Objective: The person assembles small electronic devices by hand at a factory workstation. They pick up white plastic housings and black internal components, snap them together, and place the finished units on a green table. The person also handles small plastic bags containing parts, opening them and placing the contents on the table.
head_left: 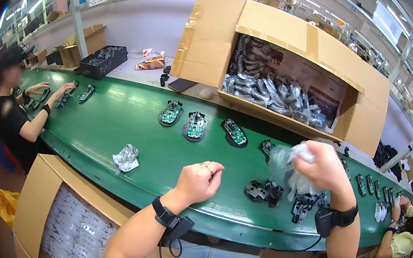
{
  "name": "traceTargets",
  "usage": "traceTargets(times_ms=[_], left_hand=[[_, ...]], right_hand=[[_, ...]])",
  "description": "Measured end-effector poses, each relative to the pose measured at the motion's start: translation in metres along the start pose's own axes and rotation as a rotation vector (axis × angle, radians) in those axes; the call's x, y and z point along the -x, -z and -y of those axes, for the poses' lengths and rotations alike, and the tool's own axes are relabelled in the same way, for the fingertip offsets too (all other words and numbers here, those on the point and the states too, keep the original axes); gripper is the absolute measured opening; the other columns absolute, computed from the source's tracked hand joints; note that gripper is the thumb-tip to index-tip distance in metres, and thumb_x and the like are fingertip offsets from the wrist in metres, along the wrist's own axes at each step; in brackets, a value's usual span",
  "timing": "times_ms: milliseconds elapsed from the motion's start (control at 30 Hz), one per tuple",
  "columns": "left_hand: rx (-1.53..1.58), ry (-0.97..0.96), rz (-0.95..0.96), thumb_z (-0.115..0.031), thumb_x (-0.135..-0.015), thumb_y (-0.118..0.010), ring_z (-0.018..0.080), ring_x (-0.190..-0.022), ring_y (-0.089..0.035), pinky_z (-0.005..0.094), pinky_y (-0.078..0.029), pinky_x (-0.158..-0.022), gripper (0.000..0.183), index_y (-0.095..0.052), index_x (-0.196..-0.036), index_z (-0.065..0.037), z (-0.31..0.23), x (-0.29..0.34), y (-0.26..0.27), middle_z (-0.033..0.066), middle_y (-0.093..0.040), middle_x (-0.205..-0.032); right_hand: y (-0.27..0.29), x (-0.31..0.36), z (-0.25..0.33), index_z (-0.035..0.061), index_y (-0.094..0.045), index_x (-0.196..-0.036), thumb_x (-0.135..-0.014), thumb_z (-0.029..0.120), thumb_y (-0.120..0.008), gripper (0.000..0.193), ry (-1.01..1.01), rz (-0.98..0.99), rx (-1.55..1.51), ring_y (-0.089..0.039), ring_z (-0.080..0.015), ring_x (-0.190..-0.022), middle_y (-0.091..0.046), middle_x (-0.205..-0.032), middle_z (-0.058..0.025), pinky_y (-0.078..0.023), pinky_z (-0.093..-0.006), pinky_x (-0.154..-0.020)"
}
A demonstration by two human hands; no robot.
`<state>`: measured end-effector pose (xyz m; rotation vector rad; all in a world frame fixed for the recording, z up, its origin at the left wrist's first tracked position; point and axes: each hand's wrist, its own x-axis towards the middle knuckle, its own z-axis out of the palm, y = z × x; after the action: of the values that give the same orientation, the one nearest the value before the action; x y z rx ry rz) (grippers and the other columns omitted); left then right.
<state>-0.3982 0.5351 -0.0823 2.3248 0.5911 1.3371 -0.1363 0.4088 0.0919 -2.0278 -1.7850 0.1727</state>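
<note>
My right hand (pixel 319 165) is closed on a crumpled clear plastic bag (pixel 281 162), blurred by motion, over the green belt. My left hand (pixel 198 182) is curled into a fist above the near part of the belt; whatever it holds, if anything, is hidden. Below and beside the bag lie black moulded parts (pixel 264 191) and a second dark cluster of parts (pixel 304 207). Farther back, mouse-shaped black bases with green circuit boards sit in a row: one base (pixel 171 113), another base (pixel 195 126) and a tilted base (pixel 234 133). A dark part (pixel 266 148) is partly covered by the bag.
A crumpled plastic bag (pixel 126 158) rests on the green belt (pixel 108 121). Behind stands an open carton (pixel 210 41) of bagged dark parts. Another carton (pixel 41 211) holds white bagged pieces at lower left. Co-workers sit left (pixel 16 109) and right (pixel 401 238).
</note>
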Motion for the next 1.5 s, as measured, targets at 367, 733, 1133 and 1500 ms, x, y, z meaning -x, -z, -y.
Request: traceTargets(times_ms=[367,733,1133,1500], left_hand=[[0.000,-0.017,0.055,-0.001,-0.084,-0.070,0.0199,-0.057,-0.066,0.0309,-0.053,-0.055,0.009,-0.073,-0.092,-0.004,-0.007,0.005,-0.007,0.0093,-0.070,-0.075],[0.005,-0.008,0.147,-0.005,-0.082,-0.071,0.0253,-0.065,-0.070,0.0355,-0.056,-0.059,0.009,-0.073,-0.090,-0.007,-0.011,0.006,-0.003,0.0075,-0.071,-0.077],[0.028,-0.081,0.158,-0.007,-0.080,-0.077,0.0259,-0.072,-0.070,0.0348,-0.057,-0.065,0.024,-0.071,-0.103,-0.005,-0.010,0.008,-0.001,0.0109,-0.071,-0.085],[0.349,0.107,0.249,-0.015,-0.079,-0.085,0.0298,-0.086,-0.074,0.0361,-0.060,-0.077,0.041,-0.069,-0.115,-0.002,-0.040,0.029,-0.001,0.0181,-0.072,-0.099]], right_hand=[[0.009,0.002,-0.028,0.0004,-0.070,-0.092,-0.083,0.025,-0.071,0.026,-0.079,0.064,-0.123,-0.067,-0.0251,-0.069,-0.069,-0.076,-0.0157,-0.054,-0.0381,-0.069],[0.004,-0.006,-0.036,0.0012,-0.068,-0.091,-0.088,0.023,-0.073,0.023,-0.132,-0.029,-0.508,-0.058,-0.0079,-0.071,-0.066,-0.076,-0.0002,-0.050,-0.0306,-0.066],[-0.008,0.014,-0.023,0.0061,-0.063,-0.084,-0.093,0.016,-0.073,0.017,-0.052,-0.146,-0.673,-0.047,-0.0011,-0.069,-0.057,-0.075,0.0078,-0.039,-0.0225,-0.060],[-0.158,0.033,0.040,0.0042,-0.060,-0.099,-0.084,0.011,-0.079,0.025,0.378,-0.323,-0.852,-0.063,-0.0283,-0.099,-0.063,-0.105,-0.0153,-0.052,-0.0391,-0.086]])
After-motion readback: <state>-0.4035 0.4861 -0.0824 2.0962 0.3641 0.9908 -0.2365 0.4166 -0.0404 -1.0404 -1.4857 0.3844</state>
